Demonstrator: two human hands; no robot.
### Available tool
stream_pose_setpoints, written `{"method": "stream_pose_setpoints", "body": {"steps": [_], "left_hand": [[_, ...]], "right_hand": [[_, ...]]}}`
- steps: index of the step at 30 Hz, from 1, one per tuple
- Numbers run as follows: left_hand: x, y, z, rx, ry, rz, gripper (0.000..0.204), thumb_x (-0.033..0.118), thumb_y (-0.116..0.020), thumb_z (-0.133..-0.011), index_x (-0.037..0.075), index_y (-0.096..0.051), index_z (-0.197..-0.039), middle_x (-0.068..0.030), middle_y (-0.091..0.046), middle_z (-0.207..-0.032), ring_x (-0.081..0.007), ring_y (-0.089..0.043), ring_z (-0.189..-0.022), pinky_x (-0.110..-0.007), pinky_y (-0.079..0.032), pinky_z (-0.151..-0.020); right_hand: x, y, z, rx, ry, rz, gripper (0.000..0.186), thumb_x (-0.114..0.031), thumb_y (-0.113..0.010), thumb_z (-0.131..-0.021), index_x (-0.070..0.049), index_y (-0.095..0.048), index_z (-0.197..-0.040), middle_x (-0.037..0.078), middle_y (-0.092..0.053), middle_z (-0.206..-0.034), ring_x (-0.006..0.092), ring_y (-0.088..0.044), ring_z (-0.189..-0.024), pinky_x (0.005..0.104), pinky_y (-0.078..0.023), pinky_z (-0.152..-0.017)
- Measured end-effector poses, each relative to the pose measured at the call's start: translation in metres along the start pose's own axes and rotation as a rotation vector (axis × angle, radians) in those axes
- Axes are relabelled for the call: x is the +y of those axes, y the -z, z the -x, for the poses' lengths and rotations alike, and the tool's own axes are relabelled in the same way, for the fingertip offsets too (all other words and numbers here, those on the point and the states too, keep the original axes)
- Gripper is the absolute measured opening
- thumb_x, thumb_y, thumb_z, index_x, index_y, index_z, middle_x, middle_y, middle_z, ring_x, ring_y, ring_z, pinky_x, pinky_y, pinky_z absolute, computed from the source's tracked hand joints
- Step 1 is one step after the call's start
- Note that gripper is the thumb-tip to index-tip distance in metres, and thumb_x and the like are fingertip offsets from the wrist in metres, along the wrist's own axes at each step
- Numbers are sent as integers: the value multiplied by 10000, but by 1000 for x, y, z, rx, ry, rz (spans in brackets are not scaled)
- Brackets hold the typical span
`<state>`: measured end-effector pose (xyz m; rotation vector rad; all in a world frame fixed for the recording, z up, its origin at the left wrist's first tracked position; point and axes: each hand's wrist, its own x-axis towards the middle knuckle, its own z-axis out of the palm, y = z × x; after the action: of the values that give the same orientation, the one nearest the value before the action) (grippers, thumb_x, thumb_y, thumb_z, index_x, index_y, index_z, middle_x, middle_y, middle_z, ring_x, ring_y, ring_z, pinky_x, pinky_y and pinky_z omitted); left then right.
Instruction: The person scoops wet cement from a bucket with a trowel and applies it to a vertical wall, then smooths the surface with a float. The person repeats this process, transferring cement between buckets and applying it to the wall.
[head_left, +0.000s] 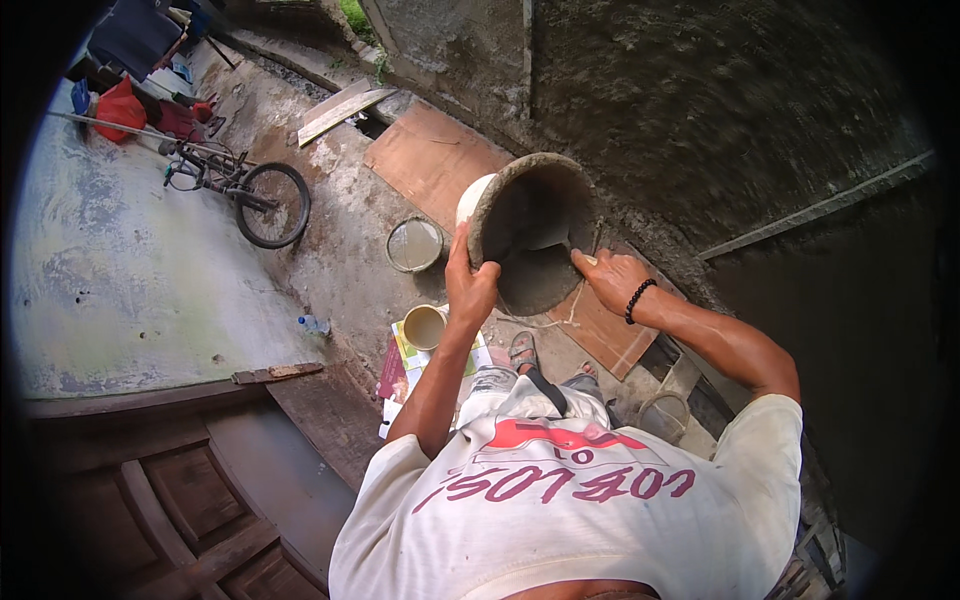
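Observation:
My left hand (470,283) grips the side of a pale, cement-crusted bucket (530,185), tipped on its side above a dark, mortar-coated area (530,290); I cannot make out whether that is a second container. My right hand (610,275) is closed on a light handle of what looks like a trowel (548,240), its blade partly inside the bucket's mouth. A round pail (414,243) with grey contents stands beyond my left hand, and a cream tub (425,326) sits beside my left forearm.
Plywood boards (430,160) lie along the rough grey wall (700,110). A bicycle (270,205) leans by the pale wall (130,260) at left, with bags (120,110), a plastic bottle (313,325) and a wooden door (190,500). Loose planks (345,110) lie farther off.

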<state>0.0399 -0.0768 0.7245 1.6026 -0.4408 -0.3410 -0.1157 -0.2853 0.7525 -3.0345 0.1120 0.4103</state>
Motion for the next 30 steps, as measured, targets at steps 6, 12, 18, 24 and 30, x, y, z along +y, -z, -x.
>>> {"method": "stream_pose_setpoints", "body": {"steps": [6,12,18,24,30], "left_hand": [[-10,-3,6,3,52,-37,696,27,-513,-693,-126,-408,-1363,-304,-387,-1450,-368,-345,-1391,-359,-244,-1146],[4,-34,10,44,-70,-37,678,8,-509,-712,-106,-412,-1374,-311,-356,-1464,-382,-316,-1404,-375,-229,-1151],[-14,-31,17,51,-55,25,700,-41,-488,-725,-66,-382,-1416,-285,-344,-1479,-362,-325,-1401,-369,-267,-1133],[1,-36,18,79,-110,15,715,-56,-485,-727,-49,-370,-1433,-285,-345,-1475,-351,-336,-1394,-366,-276,-1127],[-4,-59,29,60,-64,108,735,-60,-481,-726,-16,-364,-1450,-271,-323,-1494,-350,-336,-1394,-373,-281,-1123]], "right_hand": [[-11,26,-1,115,-19,-14,587,-50,-559,-818,-55,-438,-1392,247,-605,-864,369,-666,-703,432,-545,-595],[-39,1,-7,28,-192,111,664,-134,-640,-812,81,-403,-1394,204,-638,-884,287,-663,-841,391,-567,-670],[-27,39,26,-18,36,-106,591,-96,-589,-829,77,-403,-1363,253,-663,-814,389,-683,-788,445,-563,-660],[-2,37,48,135,-232,-90,529,-81,-584,-820,95,-399,-1283,308,-637,-824,418,-677,-782,464,-561,-611],[-28,5,37,-126,-113,-368,383,-73,-536,-814,100,-443,-1144,305,-649,-814,437,-667,-796,519,-533,-697]]}}
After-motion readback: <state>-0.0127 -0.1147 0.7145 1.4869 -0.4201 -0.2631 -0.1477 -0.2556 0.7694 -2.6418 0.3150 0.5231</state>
